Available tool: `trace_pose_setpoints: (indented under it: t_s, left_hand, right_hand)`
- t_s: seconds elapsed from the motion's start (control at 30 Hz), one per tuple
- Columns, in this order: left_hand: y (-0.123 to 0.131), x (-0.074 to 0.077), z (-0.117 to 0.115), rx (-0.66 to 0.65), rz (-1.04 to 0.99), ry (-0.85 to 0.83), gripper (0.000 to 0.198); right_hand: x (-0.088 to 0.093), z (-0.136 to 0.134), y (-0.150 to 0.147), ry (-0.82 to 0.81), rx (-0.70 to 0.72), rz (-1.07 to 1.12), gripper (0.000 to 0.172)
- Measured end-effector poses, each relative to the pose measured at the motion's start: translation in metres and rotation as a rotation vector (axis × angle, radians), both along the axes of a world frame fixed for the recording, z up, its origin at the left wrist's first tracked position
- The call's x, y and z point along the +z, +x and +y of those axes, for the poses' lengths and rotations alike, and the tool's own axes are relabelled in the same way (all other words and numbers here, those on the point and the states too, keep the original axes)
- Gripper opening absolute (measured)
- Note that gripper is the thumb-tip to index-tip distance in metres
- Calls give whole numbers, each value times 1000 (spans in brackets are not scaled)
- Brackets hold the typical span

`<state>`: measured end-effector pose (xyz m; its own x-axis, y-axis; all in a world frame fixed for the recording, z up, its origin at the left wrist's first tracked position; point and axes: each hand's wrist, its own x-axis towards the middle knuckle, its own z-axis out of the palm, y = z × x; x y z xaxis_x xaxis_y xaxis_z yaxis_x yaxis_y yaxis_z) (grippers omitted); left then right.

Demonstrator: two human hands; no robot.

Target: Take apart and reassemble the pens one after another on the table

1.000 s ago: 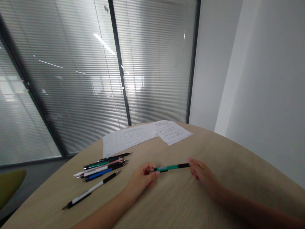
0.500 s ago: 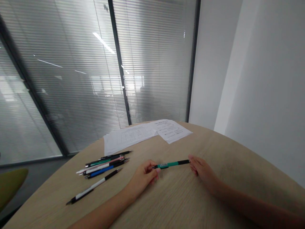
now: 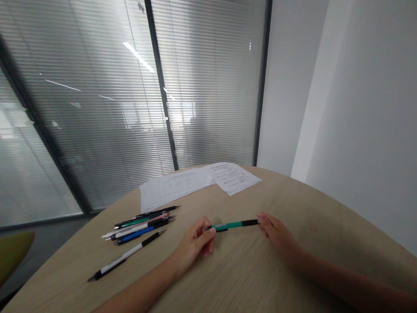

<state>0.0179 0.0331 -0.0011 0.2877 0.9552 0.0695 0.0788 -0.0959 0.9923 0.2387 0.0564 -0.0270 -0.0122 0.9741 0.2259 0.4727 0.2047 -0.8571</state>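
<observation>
Over the middle of the wood-grained table (image 3: pixel 237 274), I see the left hand (image 3: pixel 192 245) with its thumb and fingers pinched on one end of a green pen (image 3: pixel 233 225), while the right hand (image 3: pixel 276 234) has its fingertips closed at the black-gripped end, so the pen lies level between them. To the left, a white-and-black pen (image 3: pixel 124 257) lies by itself, just nearer than a cluster of pens that includes a blue one (image 3: pixel 133 237). Farther back are printed sheets (image 3: pixel 182 186), then glass panels with blinds (image 3: pixel 208 87) beyond the table's far edge.
</observation>
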Motion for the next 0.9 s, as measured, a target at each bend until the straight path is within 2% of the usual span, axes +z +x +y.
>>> trace_pose_setpoints:
  t_s: [0.1,0.37,0.6,0.9]
  left_hand:
    - [0,-2,1,-9,2,8,32]
    - [-3,-1,1,69,156,33,34]
    - [-4,0,-2,38,185,37,37]
    - [0,1,3,101,141,-109,55]
  right_hand:
    - [-1,1,0,29,30,-15,35]
    - [4,-1,0,38,41,-31,34]
    - [-2,1,1,70,39,-42,34]
    - [-2,0,-2,134,127,-16,25]
